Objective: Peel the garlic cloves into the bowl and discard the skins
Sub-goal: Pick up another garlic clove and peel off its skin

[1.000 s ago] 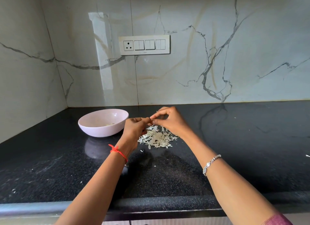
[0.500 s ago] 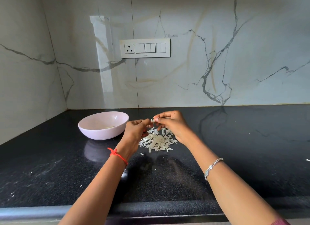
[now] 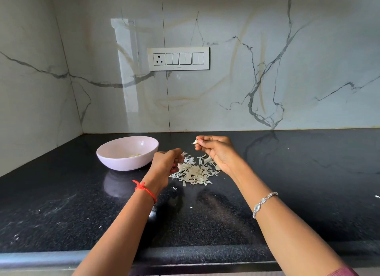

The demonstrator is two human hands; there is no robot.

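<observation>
A pale pink bowl (image 3: pixel 115 162) stands on the black counter, left of my hands, with a few peeled garlic cloves (image 3: pixel 134 155) inside. A heap of papery garlic skins (image 3: pixel 193 173) lies on the counter between my hands. My right hand (image 3: pixel 218 152) is raised over the back of the heap and pinches a small piece of skin (image 3: pixel 194 142) at its fingertips. My left hand (image 3: pixel 165 163) hovers at the heap's left edge, next to the bowl. Its fingers are curled around a garlic clove that stays hidden inside them.
The black granite counter (image 3: pixel 287 172) runs back to marble walls, with a corner at the left. A switch plate (image 3: pixel 178 58) sits on the back wall. Small skin flecks (image 3: pixel 174 188) lie scattered near the heap. The counter's front edge (image 3: pixel 185 253) is close to me.
My hands were together above the heap, both pinching the clove. They have now parted: the right one drew up and right with a strip of skin, the left dropped toward the bowl side.
</observation>
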